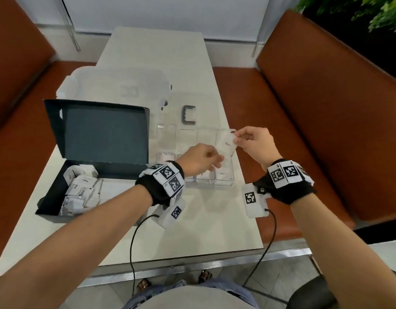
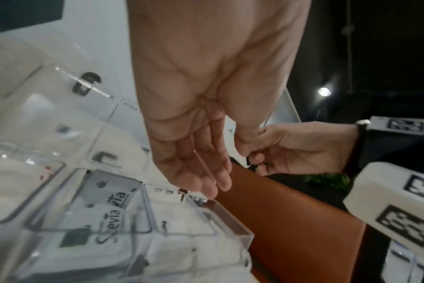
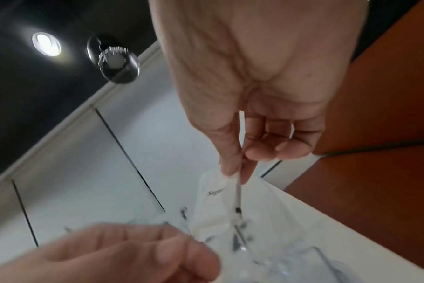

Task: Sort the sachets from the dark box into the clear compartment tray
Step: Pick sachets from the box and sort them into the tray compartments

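Note:
A white sugar sachet [image 1: 226,146] [image 3: 212,201] hangs over the right end of the clear compartment tray [image 1: 221,185] [image 2: 232,222]. My right hand [image 1: 236,138] [image 3: 235,172] pinches its top corner between thumb and forefinger. My left hand [image 1: 217,160] [image 2: 220,172] is just below and left of it, fingers nearly straight, thumb against the sachet's lower edge [image 2: 240,158]. Several tray compartments hold sachets, one printed Stevia [image 2: 111,216]. The dark box [image 1: 52,192] lies open at the left with several sachets [image 1: 79,188] in its near corner.
A clear lid with a grey C-shaped handle [image 1: 189,114] lies behind the tray. A white plastic bag [image 1: 116,85] sits behind the box. Orange benches [image 1: 315,108] flank the table, and its right edge runs close beside the tray. Cables hang from both wrists.

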### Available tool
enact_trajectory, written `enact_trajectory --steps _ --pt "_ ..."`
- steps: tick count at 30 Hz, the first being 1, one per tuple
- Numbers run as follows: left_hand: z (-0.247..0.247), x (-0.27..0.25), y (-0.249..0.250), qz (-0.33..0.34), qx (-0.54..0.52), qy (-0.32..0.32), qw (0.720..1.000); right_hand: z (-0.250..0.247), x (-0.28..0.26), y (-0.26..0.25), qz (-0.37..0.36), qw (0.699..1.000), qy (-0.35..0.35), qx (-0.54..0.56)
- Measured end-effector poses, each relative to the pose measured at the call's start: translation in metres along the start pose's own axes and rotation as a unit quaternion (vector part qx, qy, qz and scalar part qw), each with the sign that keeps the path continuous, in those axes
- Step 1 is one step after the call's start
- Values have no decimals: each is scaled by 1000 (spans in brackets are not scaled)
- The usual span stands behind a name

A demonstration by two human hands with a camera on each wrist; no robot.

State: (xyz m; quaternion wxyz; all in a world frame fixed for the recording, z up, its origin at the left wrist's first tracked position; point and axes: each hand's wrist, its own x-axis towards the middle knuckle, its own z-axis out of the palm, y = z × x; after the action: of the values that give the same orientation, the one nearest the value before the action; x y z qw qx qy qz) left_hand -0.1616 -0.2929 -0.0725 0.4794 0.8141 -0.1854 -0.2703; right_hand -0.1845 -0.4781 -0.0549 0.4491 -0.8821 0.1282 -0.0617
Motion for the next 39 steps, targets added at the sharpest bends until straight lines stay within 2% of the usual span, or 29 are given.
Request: enact_trajectory --steps 3,7,11,14,19,22,27,31,34,39 --pt "2 0 -15 30 157 -1 987 8 3 17 13 995 -31 -92" --pt "3 0 -31 40 245 -15 969 22 4 23 15 980 -96 -174" --pt "2 -1 -41 36 251 -13 967 34 3 22 19 962 -135 -236" --pt "2 -4 -43 35 239 -6 970 41 -1 22 -13 943 -133 -305" --pt "0 -8 -43 30 229 1 973 54 -5 28 -99 873 -140 -457" --pt "-2 -11 -42 25 221 7 975 54 -7 29 -114 868 -142 -462" --pt "-7 -15 -41 26 210 18 977 50 -13 25 -87 855 -179 -479" --pt "-8 -18 -38 28 198 27 979 54 -15 24 -63 871 -182 -451" --pt "-9 -21 -36 33 191 27 981 52 -13 22 -35 872 -189 -451" --pt "-16 -29 -34 48 185 30 981 47 -12 15 -26 870 -218 -441"
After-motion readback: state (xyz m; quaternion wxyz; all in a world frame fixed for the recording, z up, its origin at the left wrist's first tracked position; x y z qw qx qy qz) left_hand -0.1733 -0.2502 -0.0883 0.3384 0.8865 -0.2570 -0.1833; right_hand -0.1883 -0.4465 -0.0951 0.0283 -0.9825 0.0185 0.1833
